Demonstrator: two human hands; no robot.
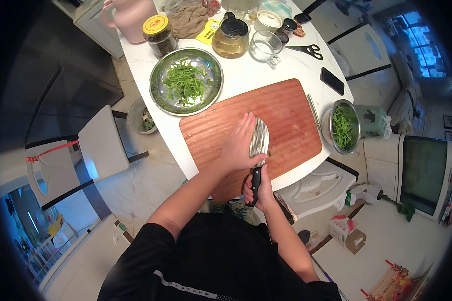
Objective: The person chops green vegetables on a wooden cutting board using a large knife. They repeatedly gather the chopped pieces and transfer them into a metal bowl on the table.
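Observation:
A kitchen knife with a broad steel blade [260, 139] and a black riveted handle is over the wooden cutting board [286, 120]. My right hand [264, 188] is wrapped around its handle near the board's front edge. Flat and stretched out, my left hand [239, 146] lies along the blade's left side, its thumb across the lower blade. Small green scraps dot the board. Beyond its left corner, a shallow steel dish [156, 94] holds cut green stems [186, 81]. More cut green stems [341, 128] fill a steel bowl [356, 141] at the right.
Behind the board stand a lidded glass teapot [230, 43], a glass cup [264, 47], a yellow-lidded jar [160, 37] and a pink jug [132, 19]. Black-handled scissors [310, 50] and a phone [332, 81] lie at the right. A chair [103, 143] and waste bin [137, 120] are left of the table.

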